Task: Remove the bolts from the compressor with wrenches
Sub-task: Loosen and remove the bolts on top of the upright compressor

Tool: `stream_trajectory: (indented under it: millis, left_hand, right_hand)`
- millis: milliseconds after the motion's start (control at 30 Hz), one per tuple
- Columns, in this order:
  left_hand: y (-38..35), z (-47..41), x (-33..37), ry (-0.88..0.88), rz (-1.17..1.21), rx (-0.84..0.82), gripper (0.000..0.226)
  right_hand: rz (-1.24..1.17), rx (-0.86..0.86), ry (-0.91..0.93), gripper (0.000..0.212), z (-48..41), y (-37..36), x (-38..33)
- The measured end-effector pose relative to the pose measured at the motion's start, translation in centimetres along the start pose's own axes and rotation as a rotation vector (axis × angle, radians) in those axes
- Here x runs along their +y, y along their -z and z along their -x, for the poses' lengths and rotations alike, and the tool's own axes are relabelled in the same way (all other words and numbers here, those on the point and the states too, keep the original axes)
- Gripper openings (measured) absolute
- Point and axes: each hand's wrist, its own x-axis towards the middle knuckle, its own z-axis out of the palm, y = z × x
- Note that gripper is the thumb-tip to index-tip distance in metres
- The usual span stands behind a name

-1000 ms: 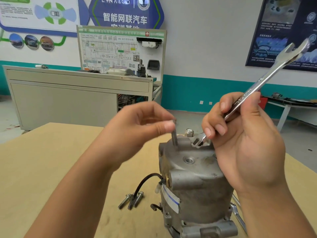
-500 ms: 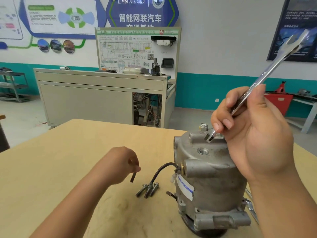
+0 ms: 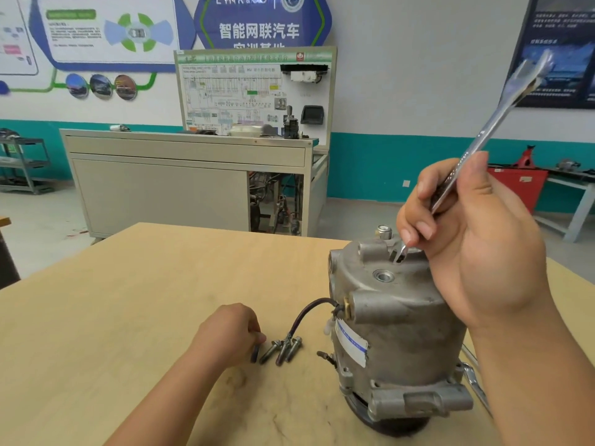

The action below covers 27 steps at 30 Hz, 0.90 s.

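Note:
A grey metal compressor (image 3: 396, 336) stands upright on the wooden table (image 3: 128, 300), right of centre. One bolt (image 3: 383, 232) still sticks up from its top at the far edge. My right hand (image 3: 470, 249) grips a silver open-end wrench (image 3: 476, 146) by its shaft, lower jaw resting on the compressor's top, upper jaw high at the right. My left hand (image 3: 225, 333) is low on the table, fingers closed on a dark bolt (image 3: 255, 350) whose tip touches the wood. Three removed bolts (image 3: 283, 349) lie just right of it.
A black cable (image 3: 306, 313) loops from the compressor's side down to the loose bolts. A second wrench (image 3: 476, 384) lies on the table behind the compressor at the right. Beyond the table stand a grey training cabinet (image 3: 180, 181) and a red stand (image 3: 518, 181).
My left hand has carried the pulled-out bolt from the compressor's top down to the table, beside the three loose bolts. My right hand and the wrench have hardly moved.

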Motion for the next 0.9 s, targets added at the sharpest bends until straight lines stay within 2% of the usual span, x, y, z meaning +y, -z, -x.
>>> stream_trajectory:
  millis: [167, 233, 300, 333, 400, 467, 500, 600, 767, 900]
  left_hand:
    - [-0.4, -0.1, -0.1, 0.015, 0.006, 0.013, 0.018]
    - [-0.1, 0.2, 0.0, 0.021, 0.006, 0.016, 0.023]
    - [0.8, 0.7, 0.7, -0.006, 0.022, 0.097, 0.033]
    - [1.5, 1.2, 1.3, -0.042, 0.087, 0.177, 0.038]
    - [3.1, 3.0, 3.0, -0.182, 0.376, 0.349, 0.044]
    - [4.6, 5.6, 5.0, -0.391, 0.706, 0.407, 0.047]
    - [5.0, 6.8, 5.8, -0.484, 0.785, 0.396, 0.05]
    - [4.2, 9.3, 7.7, -0.653, 0.735, 0.344, 0.064]
    - [1.7, 10.2, 9.6, -0.636, 0.513, 0.264, 0.082]
    - [1.6, 10.2, 10.7, -0.606, 0.606, 0.273, 0.096]
  right_hand:
    - [0.081, 0.038, -0.03, 0.042, 0.0, 0.4, 0.1]
    - [0.07, 0.062, -0.032, 0.043, 0.0, 0.4, 0.1]
    - [0.066, 0.079, -0.03, 0.043, 0.0, 0.3, 0.1]
    - [0.074, 0.079, -0.029, 0.044, 0.0, 0.2, 0.1]
    - [0.091, 0.071, -0.027, 0.044, 0.0, 0.2, 0.0]
    - [0.1, 0.079, -0.031, 0.044, 0.1, 0.2, -0.1]
    - [0.101, 0.092, -0.035, 0.045, 0.2, 0.2, -0.2]
    - [0.077, 0.154, -0.032, 0.044, 0.2, 0.6, -0.5]
    - [0.073, 0.318, -0.029, 0.044, 0.5, 2.1, -1.3]
    - [-0.02, 0.397, -0.144, 0.045, 0.1, 2.6, -1.9]
